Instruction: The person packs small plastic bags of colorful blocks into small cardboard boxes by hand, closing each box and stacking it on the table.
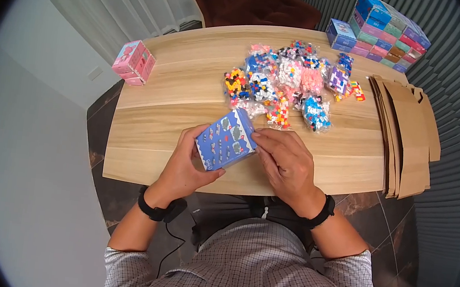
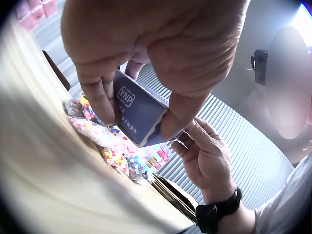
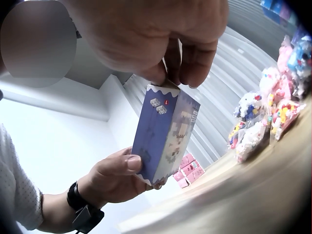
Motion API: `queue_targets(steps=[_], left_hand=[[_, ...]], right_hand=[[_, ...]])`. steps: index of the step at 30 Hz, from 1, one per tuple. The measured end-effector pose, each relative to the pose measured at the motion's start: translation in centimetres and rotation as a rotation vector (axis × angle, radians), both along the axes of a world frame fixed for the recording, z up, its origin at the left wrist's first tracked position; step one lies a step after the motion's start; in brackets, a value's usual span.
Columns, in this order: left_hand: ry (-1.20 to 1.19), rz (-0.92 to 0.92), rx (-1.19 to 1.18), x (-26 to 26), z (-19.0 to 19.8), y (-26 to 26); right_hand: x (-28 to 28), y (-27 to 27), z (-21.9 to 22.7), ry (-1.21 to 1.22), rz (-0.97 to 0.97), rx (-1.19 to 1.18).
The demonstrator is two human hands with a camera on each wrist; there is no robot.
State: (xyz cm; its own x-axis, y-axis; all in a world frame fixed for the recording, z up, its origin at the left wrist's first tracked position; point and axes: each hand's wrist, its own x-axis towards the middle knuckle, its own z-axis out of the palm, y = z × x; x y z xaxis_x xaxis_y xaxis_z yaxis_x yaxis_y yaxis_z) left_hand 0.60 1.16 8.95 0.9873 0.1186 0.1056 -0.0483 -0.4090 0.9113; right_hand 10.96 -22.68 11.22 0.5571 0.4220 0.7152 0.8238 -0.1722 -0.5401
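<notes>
A blue printed box (image 1: 224, 141) is held tilted above the front of the table. The left hand (image 1: 186, 161) grips its lower end; in the left wrist view thumb and fingers lie on opposite sides of the box (image 2: 139, 109). At the upper end is the right hand (image 1: 289, 163), its thumb and fingertips pinching the edge there. The right wrist view shows those fingers of the right hand (image 3: 161, 44) at the top edge of the box (image 3: 158, 131), with the left hand (image 3: 114, 178) below. Whether the top flap is raised cannot be told.
Bags of coloured bricks (image 1: 290, 74) lie in a pile beyond the box. Stacked coloured boxes (image 1: 387, 34) stand at the back right, pink boxes (image 1: 134, 63) at the left. Flattened cardboard (image 1: 406, 138) lies along the right edge. Behind the table is a brown chair (image 1: 246, 1).
</notes>
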Motion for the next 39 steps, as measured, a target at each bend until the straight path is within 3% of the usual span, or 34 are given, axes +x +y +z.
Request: queue_targets(steps=[11, 15, 23, 27, 30, 32, 35, 39], left_hand=[[-0.029, 0.016, 0.101, -0.1, 0.7, -0.7], [-0.079, -0.009, 0.209, 0.0, 1.4, -1.2], [-0.073, 0.045, 0.181, 0.5, 1.3, -0.4], [-0.120, 0.232, 0.161, 2.1, 1.5, 4.4], [-0.272, 0.413, 0.296, 4.6, 1.9, 11.3], [-0.228, 0.635, 0.544, 5.8, 3.9, 15.8], [-0.211, 0.792, 0.609, 8.2, 5.8, 22.2], [-0.102, 0.934, 0.667, 10.3, 6.4, 26.7]], right_hand=[[-1.1, -1.0, 0.3, 0.160, 0.147, -0.015], [-1.0, -0.5, 0.4, 0.138, 0.111, 0.015], [-1.0, -0.6, -0.7, 0.212, 0.099, -0.049], [-1.4, -1.8, -2.2, 0.271, 0.038, -0.071], [-2.1, -2.9, -4.9, 0.386, 0.000, -0.070], [-2.4, -4.0, -6.5, 0.406, -0.064, -0.128], [-2.4, -5.0, -8.3, 0.254, -0.142, -0.206], [-2.6, -4.0, -8.0, 0.207, -0.153, -0.198]])
